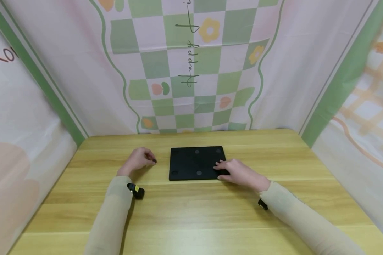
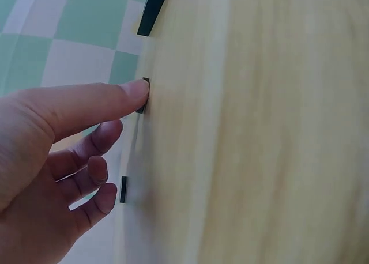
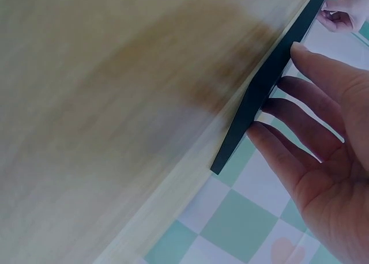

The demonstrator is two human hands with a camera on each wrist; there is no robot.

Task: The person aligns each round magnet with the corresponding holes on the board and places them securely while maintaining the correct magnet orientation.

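A flat black rectangular board (image 1: 207, 163) with several round marks on its face lies on the table. My left hand (image 1: 139, 158) is to the left of the board, apart from it, pinching a small black disc-like piece (image 2: 143, 105) at the tabletop. The index finger is hidden behind the thumb in the left wrist view. Another small black piece (image 2: 123, 189) shows near the little finger there; in the head view it cannot be made out. My right hand (image 1: 237, 172) rests its spread fingertips on the board's right part, also seen along its edge in the right wrist view.
The wooden table (image 1: 191, 216) runs back to a hanging cloth (image 1: 207, 85) with green and white checks. Similar printed cloth hangs at both sides. A small black device (image 1: 136, 191) is strapped to the left wrist, and one (image 1: 262, 204) to the right.
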